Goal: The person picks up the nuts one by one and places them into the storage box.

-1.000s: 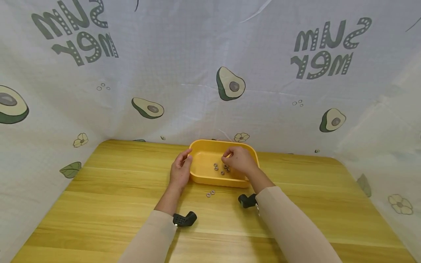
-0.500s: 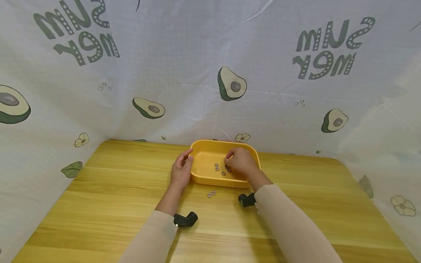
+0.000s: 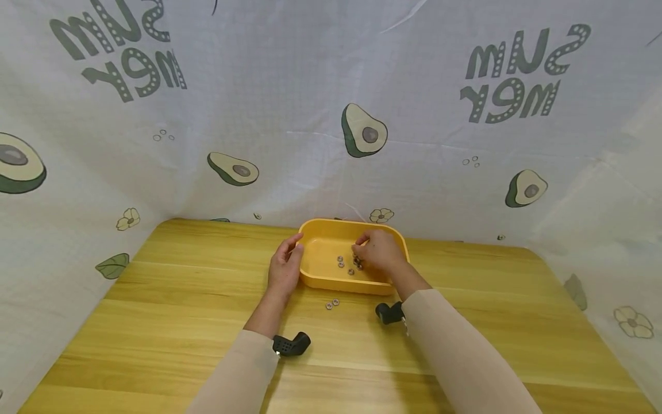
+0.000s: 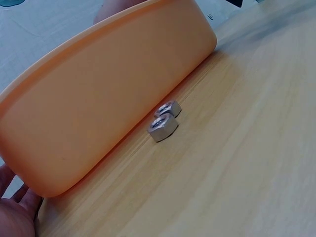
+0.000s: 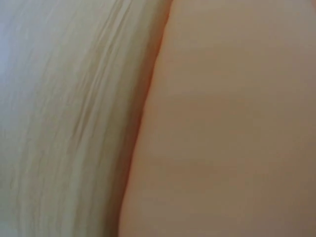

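A yellow-orange plastic tray (image 3: 331, 283) stands on the wooden table, with several metal hex nuts (image 3: 351, 271) on its floor. My left hand (image 3: 284, 270) rests against the tray's left end, fingers and thumb spread along the outside; the left wrist view shows part of the left hand (image 4: 17, 215) at the tray's corner. Inside the tray, my right hand (image 3: 381, 251) reaches down over the right side. Its thumb and forefinger meet in a pinch at a nut (image 3: 354, 254), mostly hidden under the fingertips. The right wrist view shows only the blurred tray wall (image 5: 222, 123).
Two hex nuts (image 4: 164, 127) lie touching on the table just in front of the tray. A white printed cloth (image 3: 310, 190) hangs close behind the tray. Both sleeved forearms cross the table from the front.
The right hand stays over the same cluster, its fingertips shifting slightly and rising a little from the nuts. The left hand and the tray hold still.
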Tool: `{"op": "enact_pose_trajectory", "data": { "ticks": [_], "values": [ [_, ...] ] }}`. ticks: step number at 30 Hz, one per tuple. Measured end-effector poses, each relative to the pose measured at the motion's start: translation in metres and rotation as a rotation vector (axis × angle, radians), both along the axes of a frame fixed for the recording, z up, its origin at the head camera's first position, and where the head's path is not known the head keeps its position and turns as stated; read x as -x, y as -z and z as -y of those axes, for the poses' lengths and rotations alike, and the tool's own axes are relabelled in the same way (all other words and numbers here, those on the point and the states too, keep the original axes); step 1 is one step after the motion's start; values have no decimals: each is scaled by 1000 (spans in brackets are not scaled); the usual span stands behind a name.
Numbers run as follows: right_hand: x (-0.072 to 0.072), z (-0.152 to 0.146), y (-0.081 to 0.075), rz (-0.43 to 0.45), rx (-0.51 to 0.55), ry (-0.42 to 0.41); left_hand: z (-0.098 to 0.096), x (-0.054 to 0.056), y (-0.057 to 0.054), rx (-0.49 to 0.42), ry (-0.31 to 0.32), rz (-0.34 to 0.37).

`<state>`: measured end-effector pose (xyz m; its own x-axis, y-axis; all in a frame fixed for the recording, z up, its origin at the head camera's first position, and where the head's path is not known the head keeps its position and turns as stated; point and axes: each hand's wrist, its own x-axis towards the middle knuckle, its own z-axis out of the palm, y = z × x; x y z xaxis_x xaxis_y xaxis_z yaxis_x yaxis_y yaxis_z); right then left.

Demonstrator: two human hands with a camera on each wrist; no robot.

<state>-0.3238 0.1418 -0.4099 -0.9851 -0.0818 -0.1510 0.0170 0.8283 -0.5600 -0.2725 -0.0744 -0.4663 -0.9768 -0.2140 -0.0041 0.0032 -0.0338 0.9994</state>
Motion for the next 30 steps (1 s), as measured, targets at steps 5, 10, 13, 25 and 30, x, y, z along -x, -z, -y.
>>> {"op": "enact_pose_trajectory", "data": {
  "ticks": [5, 10, 13, 25, 30],
  "values": [
    [-5, 5, -8, -55, -4, -28, 0, 0, 1, 2, -6, -13],
    [-14, 10, -15, -81, 56, -40, 1, 0, 0, 2, -10, -20],
    [-20, 13, -17, -85, 101, -52, 1, 0, -1, -7, -9, -21],
    [-52, 26, -25, -93, 217, -73, 1, -1, 0, -9, 2, -10],
    [-67, 29, -28, -111, 242, -97, 0, 0, 1, -3, 1, -11]
  ]
}}
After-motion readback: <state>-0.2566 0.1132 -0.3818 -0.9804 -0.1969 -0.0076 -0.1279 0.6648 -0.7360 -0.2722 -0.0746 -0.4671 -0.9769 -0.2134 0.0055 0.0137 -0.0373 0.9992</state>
